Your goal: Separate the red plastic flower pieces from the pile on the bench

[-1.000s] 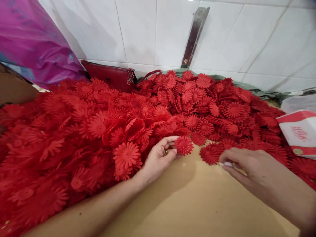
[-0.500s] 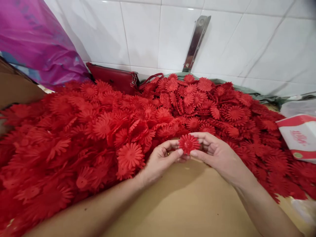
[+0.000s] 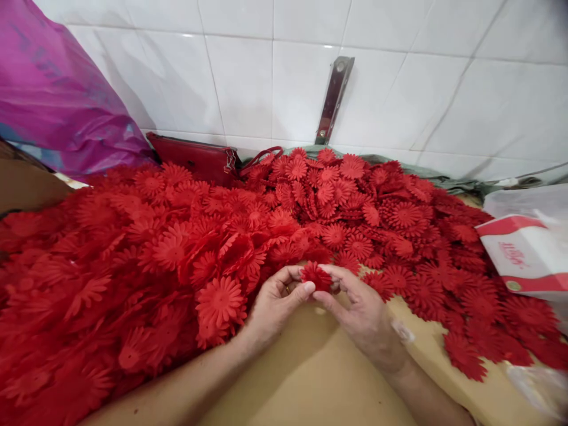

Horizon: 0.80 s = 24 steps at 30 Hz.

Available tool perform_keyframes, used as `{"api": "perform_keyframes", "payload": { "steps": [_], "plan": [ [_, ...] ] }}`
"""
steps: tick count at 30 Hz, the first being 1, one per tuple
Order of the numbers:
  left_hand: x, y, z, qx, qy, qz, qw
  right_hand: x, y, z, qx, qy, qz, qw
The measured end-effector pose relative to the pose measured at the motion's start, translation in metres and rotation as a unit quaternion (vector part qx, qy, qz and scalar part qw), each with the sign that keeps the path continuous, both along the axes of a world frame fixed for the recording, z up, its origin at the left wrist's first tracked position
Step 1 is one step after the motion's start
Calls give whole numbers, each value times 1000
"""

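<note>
White tiled wall (image 3: 248,77) behind, tan tabletop (image 3: 319,378) in front. Far left: purple plastic bag (image 3: 53,100). Next, big heap of red flower cutouts (image 3: 146,254) across table, red purse (image 3: 195,158) at wall behind it. Centre: left hand (image 3: 275,302) and right hand (image 3: 359,310) meet over bare tabletop, fingertips of both pinching one red flower (image 3: 316,276) between them, at heap's near edge. Metal bracket (image 3: 332,97) on wall above. Far right: white-and-red box (image 3: 523,254).
</note>
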State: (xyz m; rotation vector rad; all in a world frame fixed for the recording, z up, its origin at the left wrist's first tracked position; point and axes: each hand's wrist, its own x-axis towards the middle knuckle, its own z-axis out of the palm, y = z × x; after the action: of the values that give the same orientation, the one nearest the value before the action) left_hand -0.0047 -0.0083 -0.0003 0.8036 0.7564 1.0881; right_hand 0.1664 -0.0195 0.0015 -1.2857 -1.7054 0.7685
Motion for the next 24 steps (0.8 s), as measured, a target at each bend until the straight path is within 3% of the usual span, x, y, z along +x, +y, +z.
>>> {"api": "perform_keyframes", "payload": {
  "steps": [4, 6, 13, 15, 18, 21, 24],
  "plan": [
    [1, 0, 6, 0, 40, 40, 998, -10, -2, 2, 95, -10, 3, 995],
    [2, 0, 8, -4, 50, 42, 998, -12, -2, 6, 95, 14, 15, 995],
    [-1, 3, 5, -18, 16, -22, 999, 1, 0, 13, -137, 105, 76, 982],
    [-2, 4, 3, -28, 11, -37, 999, 4, 0, 10, -168, 133, 83, 973],
    [-3, 5, 2, -42, -12, -35, 998, 5, -1, 5, -150, 154, 79, 973],
    [-3, 6, 3, -32, -22, -19, 999, 6, -2, 3, -118, 103, 75, 985],
    [-2, 6, 6, -23, -7, 17, 1000, 8, -1, 3, -38, 52, 44, 997]
  ]
}}
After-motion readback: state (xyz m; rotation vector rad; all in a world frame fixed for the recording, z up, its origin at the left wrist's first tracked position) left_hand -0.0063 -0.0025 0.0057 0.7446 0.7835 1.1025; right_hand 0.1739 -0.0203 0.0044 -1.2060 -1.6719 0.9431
